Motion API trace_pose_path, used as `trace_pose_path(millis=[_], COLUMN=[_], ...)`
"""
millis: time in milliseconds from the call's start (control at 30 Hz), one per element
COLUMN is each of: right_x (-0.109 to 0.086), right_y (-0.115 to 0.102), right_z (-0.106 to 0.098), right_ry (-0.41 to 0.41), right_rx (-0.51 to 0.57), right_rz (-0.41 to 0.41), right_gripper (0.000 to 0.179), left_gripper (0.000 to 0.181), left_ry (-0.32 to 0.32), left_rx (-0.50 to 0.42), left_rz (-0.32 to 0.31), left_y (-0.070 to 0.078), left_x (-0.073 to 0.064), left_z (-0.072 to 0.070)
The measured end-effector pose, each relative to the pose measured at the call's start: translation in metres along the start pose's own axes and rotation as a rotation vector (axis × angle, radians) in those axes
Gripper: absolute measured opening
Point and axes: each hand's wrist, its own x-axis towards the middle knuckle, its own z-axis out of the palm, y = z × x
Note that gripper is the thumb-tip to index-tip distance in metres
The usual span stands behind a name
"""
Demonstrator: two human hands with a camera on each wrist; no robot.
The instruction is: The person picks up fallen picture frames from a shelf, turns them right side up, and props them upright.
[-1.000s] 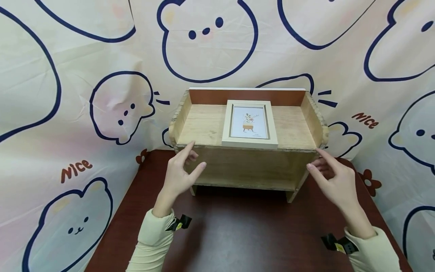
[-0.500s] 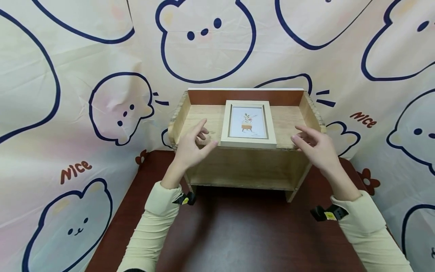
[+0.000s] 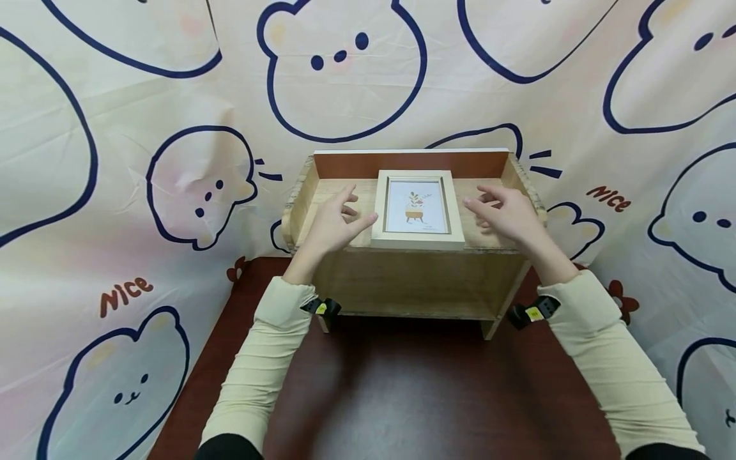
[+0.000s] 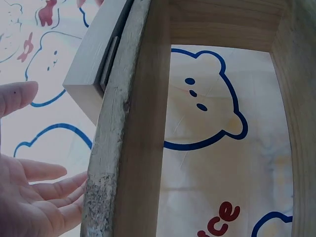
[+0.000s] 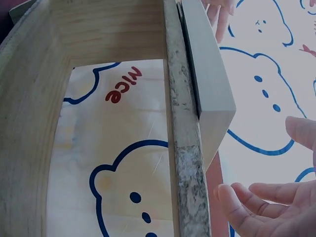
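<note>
A cream picture frame (image 3: 457, 225) with a potted-plant print lies face up on the top board of a small wooden shelf (image 3: 402, 281), its front edge at the board's front. My left hand (image 3: 336, 220) hovers over the board at the frame's left side, thumb tip right at its edge, fingers loosely bent. On the frame's right, my right hand (image 3: 503, 212) hangs a short gap away, thumb and fingers apart. Neither hand holds anything. Both wrist views show the frame's side, the left hand's fingers (image 4: 54, 190) and the right hand's fingers (image 5: 261, 202) beside the shelf edge.
The shelf stands on a dark reddish-brown table (image 3: 402, 383), against a cloth backdrop (image 3: 190, 96) printed with bear outlines. Raised side panels (image 3: 524, 185) and a brown back strip (image 3: 351, 165) border the top board. Below is an open compartment.
Both hands have moved up and inward, from the shelf's front corners to either side of the picture frame. The frame has stayed in place on the board.
</note>
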Motion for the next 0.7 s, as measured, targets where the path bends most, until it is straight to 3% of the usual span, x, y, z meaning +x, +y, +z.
trace_pose_path(millis=[333,467,700], right_x=[0.026,0.035,0.049], right_y=[-0.010,-0.013,-0.016], right_z=[0.001,0.002,0.004], right_ry=[-0.103,-0.154,-0.195], right_rx=[0.055,0.035,0.091], right_rz=[0.166,0.205,0.308], right_gripper=[0.074,0.077,0.074], left_gripper=[0.074,0.072,0.072], left_ry=[-0.041,-0.067,-0.132], left_rx=[-0.023,-0.031,-0.135], left_rz=[-0.071,-0.137,-0.292], left_y=[0.004,0.008,0.013], left_x=[0.023,0.033,0.050], left_z=[0.004,0.004,0.003])
